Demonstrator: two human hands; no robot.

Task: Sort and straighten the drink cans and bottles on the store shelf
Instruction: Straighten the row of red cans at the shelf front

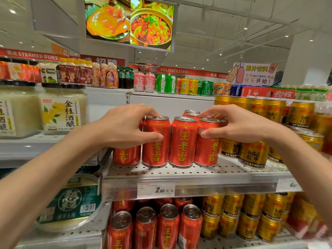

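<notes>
Standing in a front row on the perforated metal shelf (179, 172) are four red herbal tea cans with yellow characters. The left hand (124, 125) grips the second can from the left (156, 141): its fingers curl over the can's top rim and its thumb presses across the front of the label. The right hand (239, 124) grips the rightmost red can (206, 142) the same way, fingertips on the lid and thumb against the upper side. Between the two held cans stands a third red can (183, 141), untouched and upright, close beside both. The leftmost red can (126, 156) sits lower and partly behind the left hand. More red can tops (191, 113) show in the rows behind.

Just right of the red cans, gold Red Bull cans (252, 154) fill the same shelf, some stacked higher toward the back. A white price tag (156, 190) reading 2.60 is fixed on the shelf's front rail. On the shelf below stand more red cans (168, 225) and gold cans (248, 223). To the left are large jars of fermented rice (62, 108) with black lids. The top shelf carries assorted coloured cans and bottles (165, 84), and a food display screen (129, 22) hangs from the ceiling.
</notes>
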